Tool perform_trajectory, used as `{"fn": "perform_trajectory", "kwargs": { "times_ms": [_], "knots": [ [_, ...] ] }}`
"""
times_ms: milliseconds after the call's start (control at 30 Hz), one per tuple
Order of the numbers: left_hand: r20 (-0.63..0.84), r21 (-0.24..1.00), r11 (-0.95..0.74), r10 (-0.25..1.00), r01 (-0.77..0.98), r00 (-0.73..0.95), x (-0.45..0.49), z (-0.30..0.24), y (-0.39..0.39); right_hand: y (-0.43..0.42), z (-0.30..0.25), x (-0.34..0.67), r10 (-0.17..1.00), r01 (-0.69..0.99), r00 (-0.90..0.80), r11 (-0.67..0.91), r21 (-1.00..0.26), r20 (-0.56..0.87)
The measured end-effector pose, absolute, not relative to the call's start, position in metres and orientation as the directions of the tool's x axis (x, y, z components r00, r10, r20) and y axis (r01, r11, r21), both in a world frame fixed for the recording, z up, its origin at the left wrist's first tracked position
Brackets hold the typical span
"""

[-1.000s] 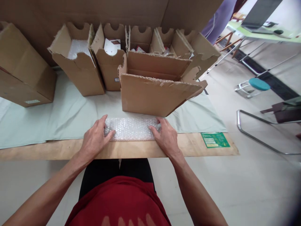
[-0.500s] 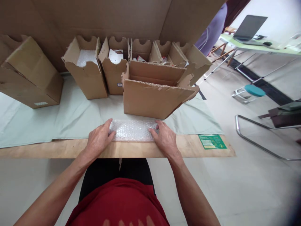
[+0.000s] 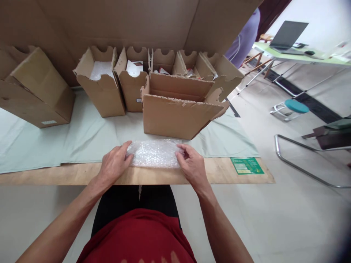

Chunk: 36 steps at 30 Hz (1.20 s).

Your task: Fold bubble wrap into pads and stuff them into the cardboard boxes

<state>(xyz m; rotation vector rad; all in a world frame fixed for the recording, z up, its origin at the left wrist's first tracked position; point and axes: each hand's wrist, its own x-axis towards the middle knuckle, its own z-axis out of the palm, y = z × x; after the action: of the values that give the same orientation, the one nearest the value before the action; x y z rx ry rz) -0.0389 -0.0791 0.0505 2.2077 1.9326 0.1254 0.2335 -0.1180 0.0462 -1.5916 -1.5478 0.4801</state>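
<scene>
A bundle of bubble wrap [image 3: 155,153] lies at the front edge of the table, on a pale green cloth [image 3: 82,137]. My left hand [image 3: 114,165] grips its left end with the thumb on top. My right hand [image 3: 191,164] pinches its right end with curled fingers. What is inside the wrap is hidden. Just behind it stands an open cardboard box [image 3: 178,109] with its flaps out.
A row of open cardboard boxes [image 3: 106,82] with notched flaps lines the back; a closed box [image 3: 33,91] lies at the left. A green label [image 3: 245,165] sits on the wooden table edge. A stool [image 3: 293,106], metal frames and a person in purple are at the right.
The bubble wrap has drawn in slightly and looks bunched. My right hand's fingers have curled onto its end. The view has shifted a little.
</scene>
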Motion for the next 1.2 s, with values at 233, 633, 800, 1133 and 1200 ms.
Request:
{"fn": "perform_trajectory", "kwargs": {
  "times_ms": [233, 633, 800, 1133, 1200],
  "knots": [
    [-0.022, 0.238, -0.164, 0.984, 0.957, 0.174, -0.053, 0.060, -0.065, -0.123, 0.037, 0.222, 0.964, 0.386, 0.194, 0.095, -0.917, 0.182],
    [-0.061, 0.231, -0.300, 0.945, 0.926, 0.321, -0.067, 0.063, -0.030, -0.120, 0.042, 0.211, 0.992, 0.427, -0.067, -0.072, -0.901, -0.111],
    [-0.102, 0.186, -0.344, 0.925, 0.920, 0.366, -0.068, 0.068, -0.018, -0.119, 0.049, 0.208, 0.975, 0.428, -0.144, -0.092, -0.899, -0.168],
    [0.165, 0.223, -0.386, 0.920, 0.895, 0.355, -0.061, 0.059, -0.017, -0.129, 0.038, 0.195, 0.990, 0.229, -0.051, -0.114, -0.967, -0.129],
    [0.330, 0.279, -0.403, 0.892, 0.871, 0.307, -0.057, 0.052, -0.041, -0.129, 0.038, 0.194, 0.983, 0.172, -0.044, -0.169, -0.971, -0.179]
  ]
}}
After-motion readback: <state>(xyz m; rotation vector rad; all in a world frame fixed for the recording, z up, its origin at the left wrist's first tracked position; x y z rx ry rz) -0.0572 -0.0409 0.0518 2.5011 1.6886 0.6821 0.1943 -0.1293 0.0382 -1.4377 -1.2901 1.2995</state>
